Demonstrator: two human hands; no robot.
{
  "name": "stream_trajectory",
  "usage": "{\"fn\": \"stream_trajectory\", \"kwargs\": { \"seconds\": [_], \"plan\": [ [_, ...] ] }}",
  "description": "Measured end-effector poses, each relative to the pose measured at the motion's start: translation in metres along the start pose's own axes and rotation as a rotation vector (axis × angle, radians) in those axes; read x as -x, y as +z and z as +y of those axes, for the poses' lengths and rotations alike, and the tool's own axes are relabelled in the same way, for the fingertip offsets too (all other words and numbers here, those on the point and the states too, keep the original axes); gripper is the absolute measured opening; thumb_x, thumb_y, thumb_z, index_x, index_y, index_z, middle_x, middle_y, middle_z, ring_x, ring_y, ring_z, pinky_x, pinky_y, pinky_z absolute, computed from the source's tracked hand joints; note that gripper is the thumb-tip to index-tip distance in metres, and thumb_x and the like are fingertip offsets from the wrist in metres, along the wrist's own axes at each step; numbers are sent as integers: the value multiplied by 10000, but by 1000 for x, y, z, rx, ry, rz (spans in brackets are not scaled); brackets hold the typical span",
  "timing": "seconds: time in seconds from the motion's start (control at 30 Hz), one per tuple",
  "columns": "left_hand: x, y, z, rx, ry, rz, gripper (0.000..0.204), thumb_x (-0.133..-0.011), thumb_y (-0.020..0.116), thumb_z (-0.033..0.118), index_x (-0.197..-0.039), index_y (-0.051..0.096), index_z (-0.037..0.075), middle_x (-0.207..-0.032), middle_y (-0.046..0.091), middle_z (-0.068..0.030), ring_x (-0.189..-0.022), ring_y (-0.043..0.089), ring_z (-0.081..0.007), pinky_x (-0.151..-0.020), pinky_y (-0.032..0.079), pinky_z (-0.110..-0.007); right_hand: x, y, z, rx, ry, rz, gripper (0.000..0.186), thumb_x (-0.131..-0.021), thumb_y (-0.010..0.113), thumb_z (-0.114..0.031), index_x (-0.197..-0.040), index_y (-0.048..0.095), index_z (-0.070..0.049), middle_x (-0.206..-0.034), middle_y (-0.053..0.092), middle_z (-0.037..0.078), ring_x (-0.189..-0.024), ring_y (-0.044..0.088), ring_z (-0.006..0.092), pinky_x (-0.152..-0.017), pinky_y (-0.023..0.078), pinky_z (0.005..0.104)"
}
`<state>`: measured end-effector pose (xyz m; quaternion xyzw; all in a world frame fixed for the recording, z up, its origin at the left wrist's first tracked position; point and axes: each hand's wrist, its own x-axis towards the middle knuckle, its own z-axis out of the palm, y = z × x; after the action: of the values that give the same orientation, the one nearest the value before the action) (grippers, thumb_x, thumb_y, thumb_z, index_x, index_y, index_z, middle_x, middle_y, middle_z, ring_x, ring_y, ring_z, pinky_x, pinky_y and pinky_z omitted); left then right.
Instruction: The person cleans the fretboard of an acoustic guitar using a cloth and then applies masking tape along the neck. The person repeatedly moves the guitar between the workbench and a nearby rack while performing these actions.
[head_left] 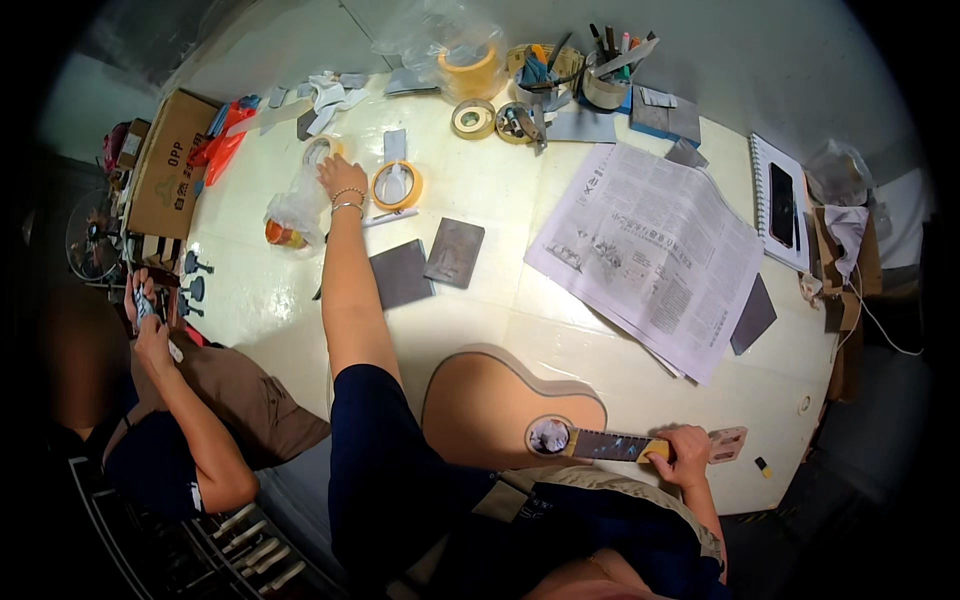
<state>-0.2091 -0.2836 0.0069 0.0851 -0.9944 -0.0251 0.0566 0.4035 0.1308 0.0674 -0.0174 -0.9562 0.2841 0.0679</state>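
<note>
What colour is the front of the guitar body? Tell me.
Light tan; the guitar body's front shows best in the head view.

Pale glossy table (500, 180). On it: guitar (480, 405) near front edge, newspaper (655, 250) right of middle, two dark flat pads (455, 253), yellow tape rolls (457, 120), spiral notebook (782, 151), pen holder (605, 93) at back.

1. A smooth, pale grey wall (760, 60) stood behind a broad, glossy, cream-topped table (520, 320).
2. White light glared off the table's left side.
3. Beyond its right edge, the room was dim.
</note>
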Motion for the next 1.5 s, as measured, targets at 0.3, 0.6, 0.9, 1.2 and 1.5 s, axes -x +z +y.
{"fn": "stream_trajectory", "kwargs": {
  "seconds": [0.3, 0.6, 0.9, 1.2, 1.5],
  "plan": [
    [-35, 2, -4, -264, -61, -45, 503, -818, 569, 283, -1268, 476, 78, -1262, 511, -157, -1224, 449, -296, -1075, 51, -593, 0, 4, 2, 45, 41, -64, 394, -669, 675, -469, -716, 614, -83, -609, 517, 64, -576, 508, 267, -555, 366, 370],
    [39, -39, 45, 239, 557, 330, 204, -780, 645, 272, -908, 677, 117, -865, 618, -87, -843, 591, -254, -1021, 245, -497, -8, 2, 3, 76, 4, -65, 377, -678, 679, -452, -720, 602, -85, -600, 496, 59, -572, 499, 257, -552, 362, 365],
    [177, -61, 135, 510, 1184, -383, 221, -672, 747, 175, -834, 658, 54, -757, 574, -71, -792, 568, -228, -1065, 273, -435, -4, 4, 2, 72, 31, -51, 372, -677, 680, -440, -717, 590, -81, -616, 506, 65, -581, 499, 267, -560, 363, 374],
    [-4, -36, 6, 248, 216, 67, 288, -734, 716, 258, -954, 681, 75, -877, 646, -139, -805, 612, -304, -709, 488, -369, -2, 5, -2, 72, 29, -20, 370, -670, 684, -435, -720, 588, -81, -623, 506, 73, -588, 501, 274, -559, 366, 377],
    [158, -78, 123, 542, 823, -212, 201, -807, 647, 266, -839, 657, 68, -829, 633, -99, -745, 604, -245, -647, 472, -355, -1, 2, 0, 74, 26, -37, 334, -674, 684, -402, -741, 595, -87, -624, 506, 72, -594, 504, 272, -569, 376, 371]
  ]
}}
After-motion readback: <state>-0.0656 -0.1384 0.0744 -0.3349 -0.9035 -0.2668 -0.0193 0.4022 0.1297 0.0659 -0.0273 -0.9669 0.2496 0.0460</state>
